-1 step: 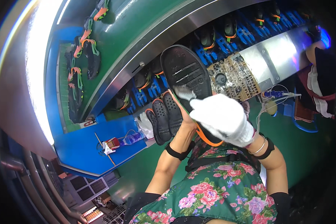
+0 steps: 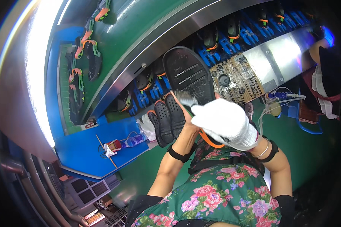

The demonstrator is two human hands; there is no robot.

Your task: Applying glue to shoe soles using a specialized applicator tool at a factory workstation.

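Brush [image 2: 186, 99] slid nearer the edge of the shoe [image 2: 185, 64]; I saw the gloved right hand [image 2: 222, 119] fisted round it, left hand [image 2: 190, 121] cupping the shoe, overshooting bristles risking its bare thumb.

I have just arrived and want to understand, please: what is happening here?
The person's bare left hand holds a black shoe, its underside toward the camera. The white-gloved right hand holds a brush, its bristles at or just above that underside. More black clogs are lined up to the left, near a blue table.
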